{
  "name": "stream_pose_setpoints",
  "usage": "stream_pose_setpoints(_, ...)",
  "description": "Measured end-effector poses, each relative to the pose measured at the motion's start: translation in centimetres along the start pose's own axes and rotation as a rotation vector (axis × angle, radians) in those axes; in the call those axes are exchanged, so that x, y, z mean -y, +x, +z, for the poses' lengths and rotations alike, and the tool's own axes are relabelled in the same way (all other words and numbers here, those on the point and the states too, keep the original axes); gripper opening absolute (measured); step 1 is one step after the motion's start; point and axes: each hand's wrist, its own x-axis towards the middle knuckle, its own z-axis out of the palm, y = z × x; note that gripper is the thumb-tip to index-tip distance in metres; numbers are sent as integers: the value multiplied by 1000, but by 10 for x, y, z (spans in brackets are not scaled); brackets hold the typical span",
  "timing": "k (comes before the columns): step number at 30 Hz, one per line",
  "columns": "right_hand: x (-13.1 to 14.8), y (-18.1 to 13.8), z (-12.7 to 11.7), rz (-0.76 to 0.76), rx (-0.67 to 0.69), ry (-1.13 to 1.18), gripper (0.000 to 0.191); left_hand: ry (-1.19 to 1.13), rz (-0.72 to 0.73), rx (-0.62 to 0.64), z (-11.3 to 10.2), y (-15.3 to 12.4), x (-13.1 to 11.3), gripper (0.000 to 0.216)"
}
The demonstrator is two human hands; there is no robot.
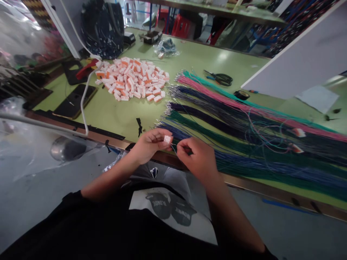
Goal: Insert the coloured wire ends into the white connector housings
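Observation:
Between the thumb and fingers of my left hand (150, 144) is a small white and orange connector housing (168, 139). Just to its right, my right hand (196, 155) is closed in a pinch on a thin wire (174, 148), whose end meets the housing's right side. How far the wire sits inside cannot be seen. Behind my hands, bundles of wires lie side by side with metal-tipped ends to the left: teal, pink (206, 92), dark, green (195, 126) and blue (227, 159). A large heap of the same housings (132, 79) lies beyond my left hand.
Two wired housings (298, 148) rest on the bundles at right. Snips (221, 78) and black tape (241, 95) lie behind the wires. A phone (75, 102) and a white cable (84, 104) are at left. A white panel (298, 54) rises at back right.

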Motion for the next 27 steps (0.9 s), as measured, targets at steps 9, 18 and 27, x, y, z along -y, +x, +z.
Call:
stream_pose_setpoints(9,-1,0,13,-78,-13,-11,19,26,-26,-43,0,1,4,22)
stream_pose_setpoints(18,-5,1,3,48,113,269,14,-9,-80,14,-2,1,4,24)
stream_pose_setpoints(27,-8,9,-10,-16,257,243,17,-17,-94,21,-3,1,5,25)
